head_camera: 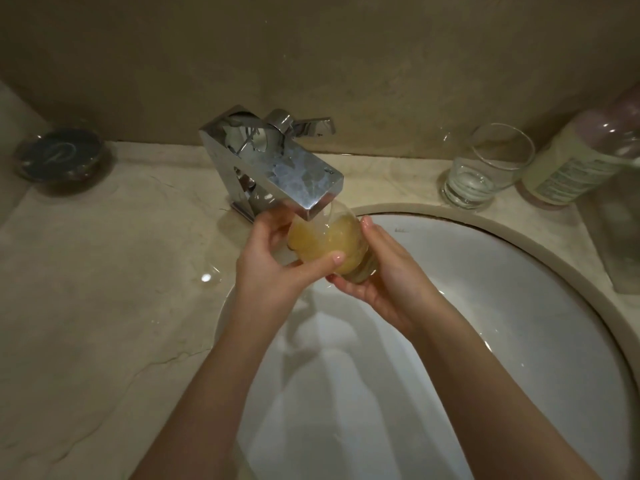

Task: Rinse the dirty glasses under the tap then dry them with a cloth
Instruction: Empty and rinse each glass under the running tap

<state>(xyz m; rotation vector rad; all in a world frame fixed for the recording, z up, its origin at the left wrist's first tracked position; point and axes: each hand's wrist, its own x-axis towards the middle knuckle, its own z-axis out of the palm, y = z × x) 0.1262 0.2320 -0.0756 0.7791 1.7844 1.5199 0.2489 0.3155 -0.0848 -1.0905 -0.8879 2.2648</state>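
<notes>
Presently logged: glass point(332, 249), cloudy yellow inside, held between both my hands directly under the tap point(277, 168) spout, over the sink point(519, 244); long axis tilted, mouth up toward the stream. Left hand point(273, 268) curls round its near side; right hand point(377, 282) cups it from beneath. Rim hidden behind spout. Second glass point(485, 168) on bench, right. No cloth visible

The tap point(273, 164) is mirror-bright polished metal with water spots, the surface point(104, 289) veined glossy beige stone, the sink point(485, 306) smooth white glazed ceramic, the glasses point(485, 168) clear, and the wall point(311, 46) matt rough plaster.
</notes>
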